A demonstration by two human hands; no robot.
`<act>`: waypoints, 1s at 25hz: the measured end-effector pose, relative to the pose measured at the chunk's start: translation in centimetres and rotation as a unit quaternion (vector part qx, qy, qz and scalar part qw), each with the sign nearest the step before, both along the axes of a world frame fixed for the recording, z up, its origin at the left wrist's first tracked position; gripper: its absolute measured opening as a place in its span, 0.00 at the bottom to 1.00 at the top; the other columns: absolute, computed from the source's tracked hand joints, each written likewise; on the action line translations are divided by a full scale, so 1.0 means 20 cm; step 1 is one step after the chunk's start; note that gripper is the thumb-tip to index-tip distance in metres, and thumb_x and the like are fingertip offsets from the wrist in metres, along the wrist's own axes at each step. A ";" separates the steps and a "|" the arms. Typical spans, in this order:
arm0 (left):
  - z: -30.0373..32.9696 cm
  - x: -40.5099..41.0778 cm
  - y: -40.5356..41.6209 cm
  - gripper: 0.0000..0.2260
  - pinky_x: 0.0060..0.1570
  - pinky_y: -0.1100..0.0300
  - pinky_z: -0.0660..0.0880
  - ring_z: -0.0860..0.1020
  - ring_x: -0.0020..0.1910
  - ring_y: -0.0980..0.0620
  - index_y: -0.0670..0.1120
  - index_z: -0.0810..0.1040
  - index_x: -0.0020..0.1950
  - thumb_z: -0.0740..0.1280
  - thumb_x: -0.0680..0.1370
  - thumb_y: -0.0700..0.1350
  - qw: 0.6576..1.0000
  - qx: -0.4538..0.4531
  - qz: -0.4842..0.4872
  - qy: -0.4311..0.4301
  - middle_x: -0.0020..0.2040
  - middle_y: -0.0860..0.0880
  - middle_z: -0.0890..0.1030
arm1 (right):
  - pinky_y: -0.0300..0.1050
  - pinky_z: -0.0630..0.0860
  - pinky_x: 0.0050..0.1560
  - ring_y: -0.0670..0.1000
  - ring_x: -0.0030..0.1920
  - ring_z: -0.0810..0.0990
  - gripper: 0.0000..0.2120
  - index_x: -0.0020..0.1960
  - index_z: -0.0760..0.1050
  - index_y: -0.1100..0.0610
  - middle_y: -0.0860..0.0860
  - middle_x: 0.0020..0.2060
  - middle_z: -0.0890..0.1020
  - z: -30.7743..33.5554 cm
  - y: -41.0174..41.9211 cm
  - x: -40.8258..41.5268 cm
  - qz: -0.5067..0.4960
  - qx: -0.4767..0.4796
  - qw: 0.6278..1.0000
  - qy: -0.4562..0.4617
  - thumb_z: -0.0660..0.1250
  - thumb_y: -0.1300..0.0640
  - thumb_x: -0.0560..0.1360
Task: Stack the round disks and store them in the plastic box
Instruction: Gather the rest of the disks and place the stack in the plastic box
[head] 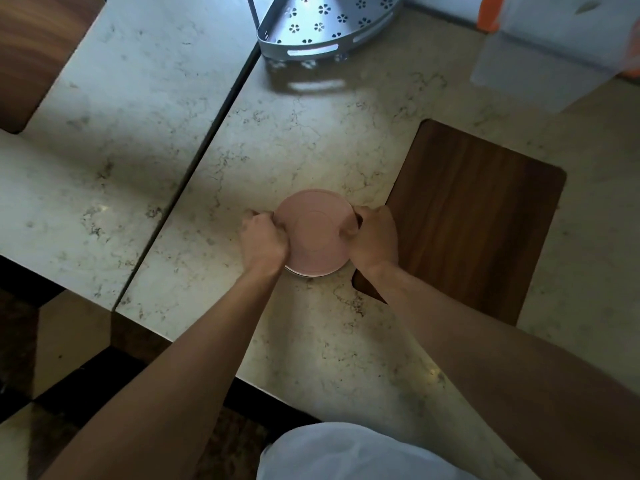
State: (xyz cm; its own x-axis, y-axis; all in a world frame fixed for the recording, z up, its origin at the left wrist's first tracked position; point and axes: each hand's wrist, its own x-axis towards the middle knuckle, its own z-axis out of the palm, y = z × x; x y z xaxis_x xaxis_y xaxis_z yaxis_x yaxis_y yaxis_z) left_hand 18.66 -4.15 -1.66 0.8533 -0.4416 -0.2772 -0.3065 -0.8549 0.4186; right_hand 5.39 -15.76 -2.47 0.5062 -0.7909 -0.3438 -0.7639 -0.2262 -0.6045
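The marble bench carries a plastic box at its far right corner. Toward the near edge, a stack of round disks, pink on top, sits between both hands: left hand and right hand curl closed against its sides.

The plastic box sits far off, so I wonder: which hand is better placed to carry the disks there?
Right, probably. The plastic box stands at the far right, on the right hand's side. The left hand would have to cross over the disk stack.
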 end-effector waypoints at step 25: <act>0.08 -0.47 -0.33 0.21 0.61 0.43 0.73 0.73 0.62 0.35 0.40 0.67 0.68 0.54 0.75 0.41 0.965 -0.038 -0.027 0.256 0.65 0.36 0.73 | 0.39 0.74 0.40 0.50 0.49 0.81 0.13 0.59 0.79 0.57 0.53 0.52 0.83 0.04 -0.13 -0.56 -0.119 0.117 0.985 -0.039 0.60 0.61 0.78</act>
